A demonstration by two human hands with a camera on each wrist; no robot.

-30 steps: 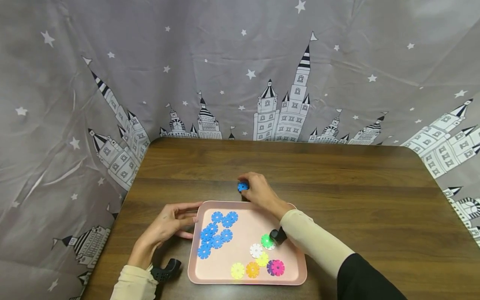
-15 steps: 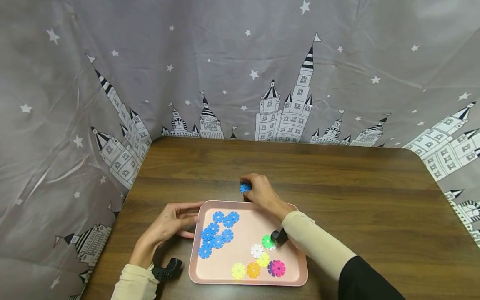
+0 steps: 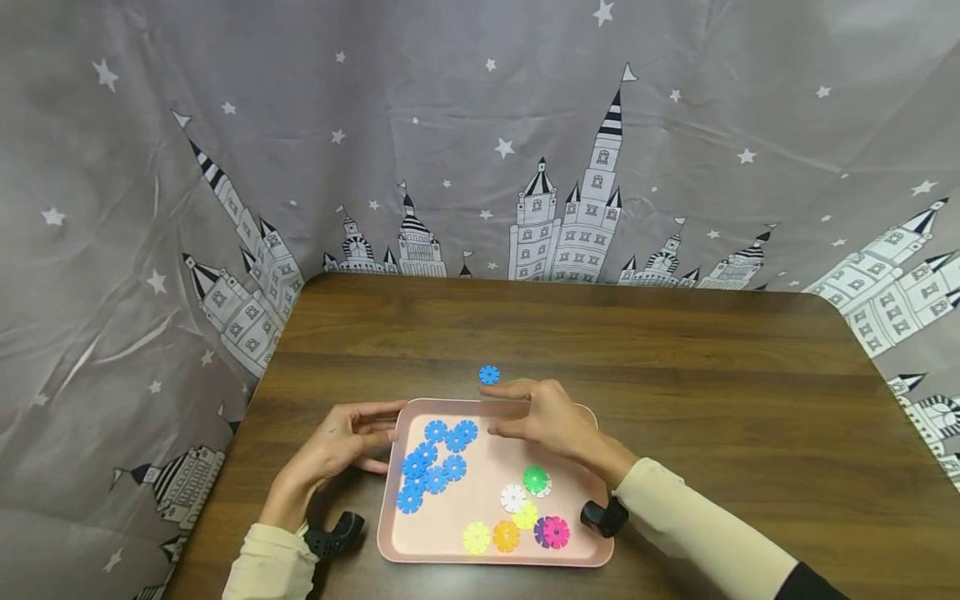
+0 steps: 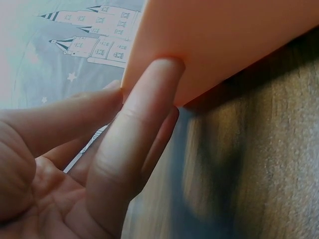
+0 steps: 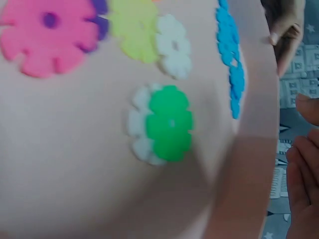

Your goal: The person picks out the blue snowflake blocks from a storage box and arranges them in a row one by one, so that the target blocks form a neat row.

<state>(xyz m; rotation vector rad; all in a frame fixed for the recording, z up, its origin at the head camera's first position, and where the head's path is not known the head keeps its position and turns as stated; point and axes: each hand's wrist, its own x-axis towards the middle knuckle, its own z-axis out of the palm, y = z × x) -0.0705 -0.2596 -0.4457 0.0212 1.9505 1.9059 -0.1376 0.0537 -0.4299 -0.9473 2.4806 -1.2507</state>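
Note:
A blue snowflake-shaped disc (image 3: 489, 375) lies on the wooden table just beyond the far rim of a pink tray (image 3: 577, 562). My right hand (image 3: 558, 421) hovers over the tray's far side, thumb and forefinger spread apart with nothing between them. The forefinger's tip is just below the disc in the head view. At the tray's left side, my left hand (image 3: 341, 442) rests its fingertips against the outer wall near the far corner. In the left wrist view one finger (image 4: 139, 114) presses flat on that wall. Several blue discs (image 3: 435, 479) lie overlapping in the tray's left part.
Toward the tray's right and front are a green disc (image 3: 536, 480) over a white one, another white disc (image 3: 513, 498), yellow discs (image 3: 476, 538), an orange disc (image 3: 506, 537) and a pink disc (image 3: 556, 532) over a purple one. A grey castle-print curtain (image 3: 450, 125) hangs behind the table (image 3: 712, 375).
My right hand has let go of the blue disc, leaving it on the table, and has drawn back toward me and slightly right. The left hand stays at the tray's edge.

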